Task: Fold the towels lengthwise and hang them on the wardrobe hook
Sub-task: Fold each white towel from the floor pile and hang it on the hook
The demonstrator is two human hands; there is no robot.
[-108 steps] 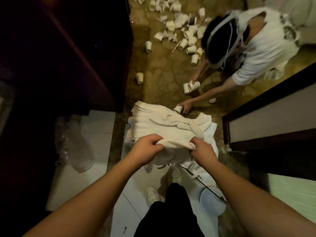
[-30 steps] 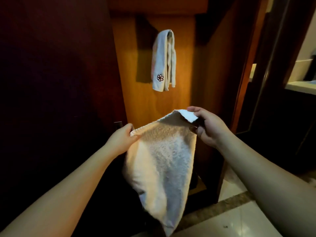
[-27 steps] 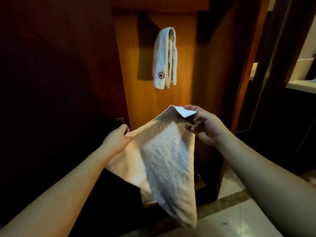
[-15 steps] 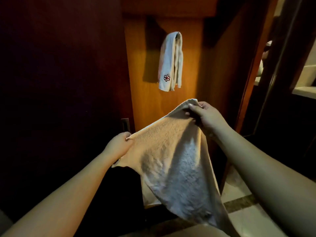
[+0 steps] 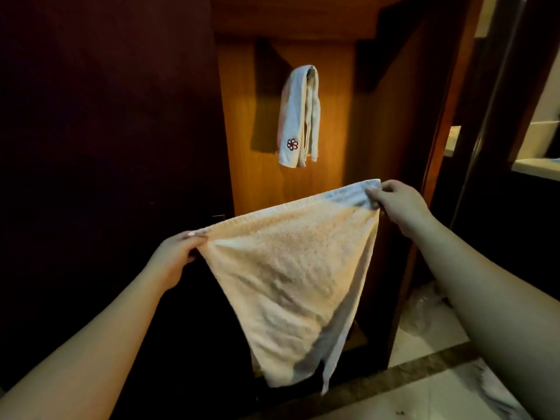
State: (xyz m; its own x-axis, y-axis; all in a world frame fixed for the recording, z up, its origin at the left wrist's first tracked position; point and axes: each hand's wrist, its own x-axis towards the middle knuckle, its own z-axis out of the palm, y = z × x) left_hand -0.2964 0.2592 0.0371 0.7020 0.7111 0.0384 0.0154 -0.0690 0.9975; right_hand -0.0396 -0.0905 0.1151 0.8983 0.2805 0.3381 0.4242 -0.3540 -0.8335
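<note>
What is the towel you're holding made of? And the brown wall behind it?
Held towel: looks like soft terry cloth, probably cotton; its surface is nubbly and it droops. Panel: seems to be wood or wood veneer, smooth and slightly glossy, with faint grain lines.

Cream towel [image 5: 291,268] is held stretched by its top corners, hanging to a point. Folded white towel [image 5: 298,116] with flower emblem is hung on wardrobe panel [image 5: 242,131].

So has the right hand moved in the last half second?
Yes. The right hand has swung out to the right, away from the hanging towel, pulling the held towel's top edge straight.
</note>
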